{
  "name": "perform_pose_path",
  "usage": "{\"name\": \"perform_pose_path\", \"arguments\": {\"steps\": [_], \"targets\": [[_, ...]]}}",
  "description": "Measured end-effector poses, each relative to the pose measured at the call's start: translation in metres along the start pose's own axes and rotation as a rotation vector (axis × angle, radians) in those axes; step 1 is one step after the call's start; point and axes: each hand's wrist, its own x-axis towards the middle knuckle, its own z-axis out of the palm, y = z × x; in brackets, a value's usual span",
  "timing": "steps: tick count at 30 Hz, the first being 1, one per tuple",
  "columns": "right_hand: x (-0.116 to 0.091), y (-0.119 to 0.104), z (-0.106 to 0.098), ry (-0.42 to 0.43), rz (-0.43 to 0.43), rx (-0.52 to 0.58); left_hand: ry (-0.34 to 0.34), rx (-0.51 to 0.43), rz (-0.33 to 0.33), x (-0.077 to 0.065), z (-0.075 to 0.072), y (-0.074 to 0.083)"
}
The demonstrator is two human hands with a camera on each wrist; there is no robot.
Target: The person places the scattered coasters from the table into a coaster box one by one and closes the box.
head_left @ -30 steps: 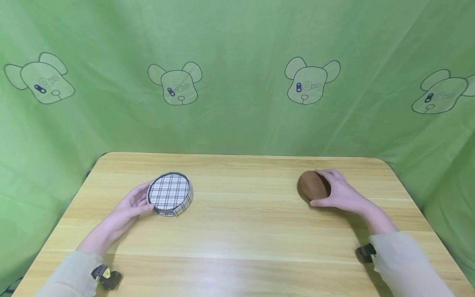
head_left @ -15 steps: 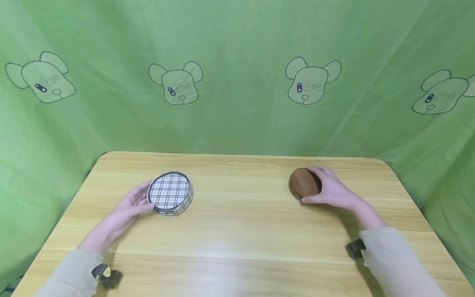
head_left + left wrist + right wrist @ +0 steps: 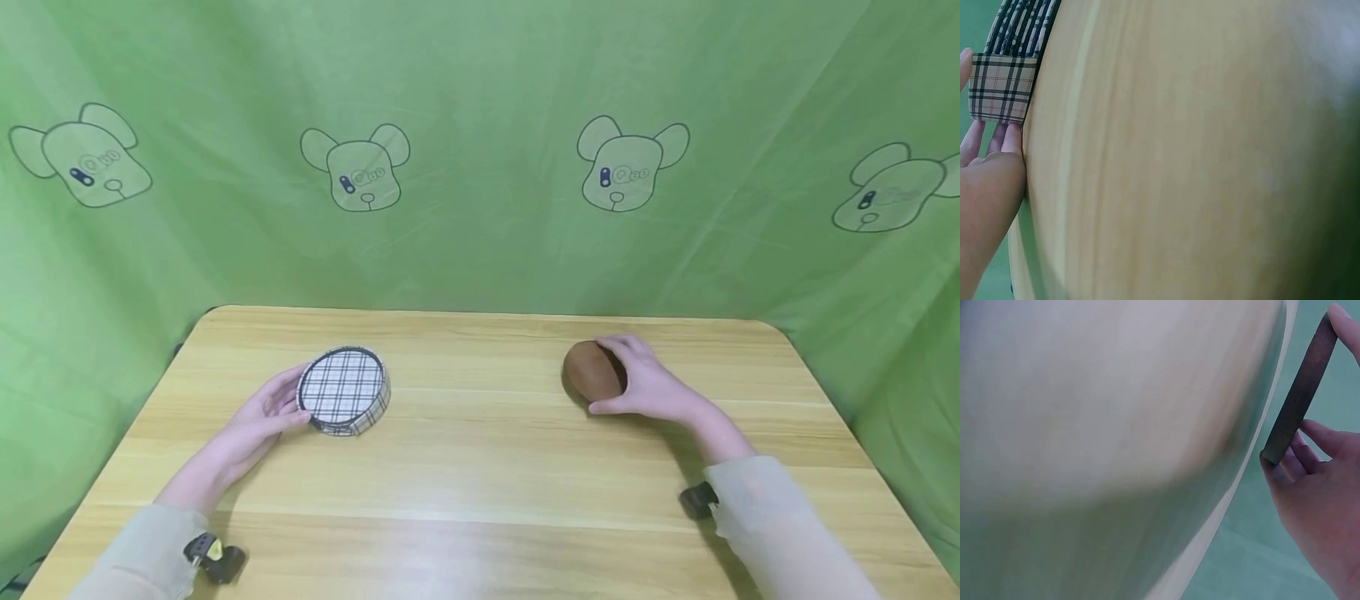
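Note:
My left hand [image 3: 253,427] holds a round box [image 3: 341,387] covered in white and dark plaid, thumb at the near side and fingers at the far left. In the left wrist view, a plaid panel and dark pleat-like stripes of the box [image 3: 1002,86] show between the thumb and fingers. On the right, my right hand [image 3: 651,385] grips a smooth brown rounded object [image 3: 588,371] from its right side, thumb near and fingers behind. The right wrist view shows this brown object [image 3: 1300,394] edge-on as a dark flat strip between thumb and fingers. Its exact kind is unclear.
Both hands are over a light wooden table [image 3: 465,467] with rounded far corners. A green curtain [image 3: 480,233] printed with bear-head outlines stands behind and at both sides. Small dark devices sit at the left cuff [image 3: 217,560] and the right cuff [image 3: 699,500].
My right hand has carried the brown object steadily left, toward the middle of the table. The left hand and the plaid box have stayed in place.

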Motion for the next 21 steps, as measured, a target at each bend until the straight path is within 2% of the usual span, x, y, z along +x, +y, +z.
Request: {"name": "perform_pose_path", "arguments": {"steps": [10,21], "targets": [[0.012,-0.015,0.012,-0.004,-0.038,0.019,-0.008,-0.001,-0.009,0.001,-0.001,0.000],[0.028,-0.042,0.027,-0.012,-0.095,0.057,-0.001,-0.004,0.002,0.000,0.000,-0.001]]}}
